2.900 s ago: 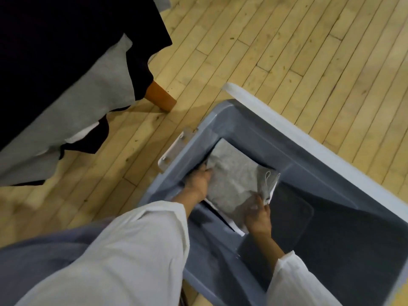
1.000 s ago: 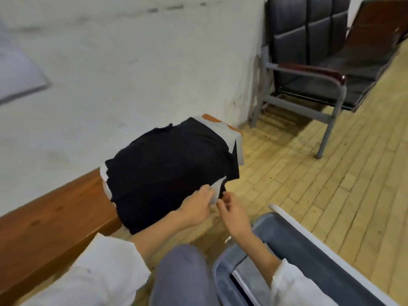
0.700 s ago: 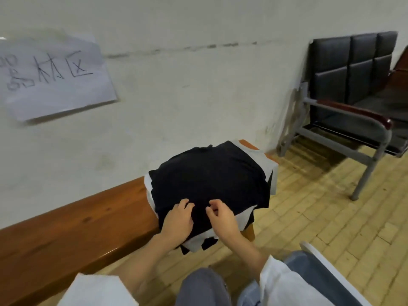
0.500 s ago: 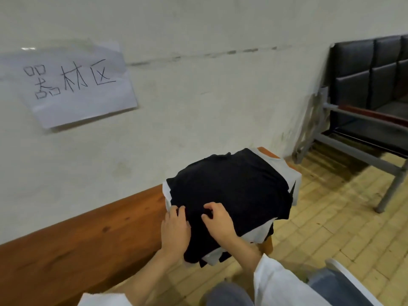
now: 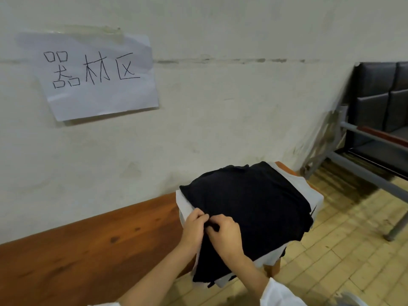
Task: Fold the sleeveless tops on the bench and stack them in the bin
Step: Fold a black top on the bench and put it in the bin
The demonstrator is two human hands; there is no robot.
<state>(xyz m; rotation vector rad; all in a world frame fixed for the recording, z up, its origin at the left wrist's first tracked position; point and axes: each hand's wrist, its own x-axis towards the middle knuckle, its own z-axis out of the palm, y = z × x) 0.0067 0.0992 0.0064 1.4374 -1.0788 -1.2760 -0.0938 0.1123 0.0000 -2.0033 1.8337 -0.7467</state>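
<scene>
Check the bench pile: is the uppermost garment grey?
No, the black top lies uppermost on the bench; grey cloth shows only beneath its edges.

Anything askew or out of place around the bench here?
The black top, pinched at its near edge by the left hand and right hand, lies crooked over the grey tops; both overhang the bench at its front edge and right end. The paper sign on the wall hangs tilted. Nothing spilled or damaged.
</scene>
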